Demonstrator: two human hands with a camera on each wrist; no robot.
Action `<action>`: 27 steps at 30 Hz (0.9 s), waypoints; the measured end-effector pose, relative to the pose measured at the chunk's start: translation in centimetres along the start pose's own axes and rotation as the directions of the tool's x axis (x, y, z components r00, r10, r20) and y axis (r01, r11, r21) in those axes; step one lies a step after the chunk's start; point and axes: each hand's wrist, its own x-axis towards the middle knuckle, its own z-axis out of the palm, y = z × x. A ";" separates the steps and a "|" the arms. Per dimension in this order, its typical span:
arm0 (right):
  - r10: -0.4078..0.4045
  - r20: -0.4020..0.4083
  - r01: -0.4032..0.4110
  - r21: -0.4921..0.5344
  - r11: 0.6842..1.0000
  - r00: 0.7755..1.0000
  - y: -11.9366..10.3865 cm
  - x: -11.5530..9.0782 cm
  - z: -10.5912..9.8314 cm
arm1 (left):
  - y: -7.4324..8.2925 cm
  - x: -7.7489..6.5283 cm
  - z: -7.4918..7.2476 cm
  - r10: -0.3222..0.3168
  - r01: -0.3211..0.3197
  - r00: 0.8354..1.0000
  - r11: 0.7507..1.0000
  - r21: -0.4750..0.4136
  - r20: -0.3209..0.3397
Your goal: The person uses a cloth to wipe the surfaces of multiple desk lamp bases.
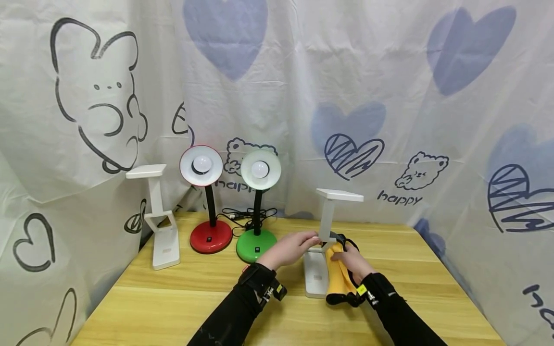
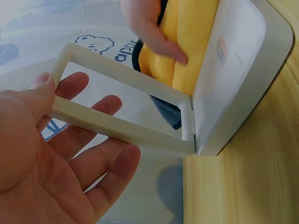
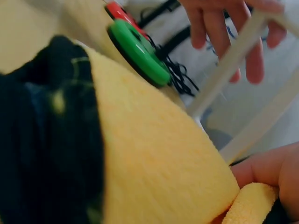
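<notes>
Right of centre in the head view stands a white desk lamp (image 1: 316,276) with a flat head and an open, frame-like lower arm. My left hand (image 1: 289,251) holds this arm near its joint. In the left wrist view the thumb lies on the frame (image 2: 93,119) and the fingers reach behind it. A fuzzy yellow cloth (image 1: 336,278) with black edging is gripped in my right hand (image 1: 356,264), close along the right side of the lamp base. The right wrist view shows the cloth (image 3: 154,149) large, folded between the thumb and fingers.
To the left stand a green-based lamp (image 1: 256,246), a red-based lamp (image 1: 210,237) and another white desk lamp (image 1: 166,247). Black cables (image 1: 246,217) lie coiled behind them. A patterned curtain (image 1: 298,96) hangs behind the wooden table (image 1: 415,283).
</notes>
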 end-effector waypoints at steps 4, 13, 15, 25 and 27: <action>-0.010 -0.013 0.009 -0.035 0.999 1.000 -0.2 0.4 0.1 | 0.0 0.1 0.1 -0.002 0.002 1.000 1.000 -0.009 -0.007; 0.001 0.003 -0.001 0.023 1.000 1.000 0.6 -3.7 0.8 | 0.4 -0.2 0.1 -0.024 0.024 1.000 1.000 0.001 -0.019; 0.016 0.018 -0.017 0.040 0.999 1.000 0.8 -5.0 0.9 | 0.5 -0.2 0.0 -0.030 0.030 0.999 1.000 -0.003 -0.015; 0.079 0.050 -0.080 0.020 0.997 0.996 1.3 -9.8 1.1 | 0.8 -0.3 -0.2 -0.049 0.049 0.999 0.999 -0.006 -0.010; 0.080 0.048 -0.082 0.042 0.996 0.996 1.4 -9.7 1.1 | 0.7 -0.3 -0.1 -0.039 0.039 0.999 0.999 -0.002 -0.012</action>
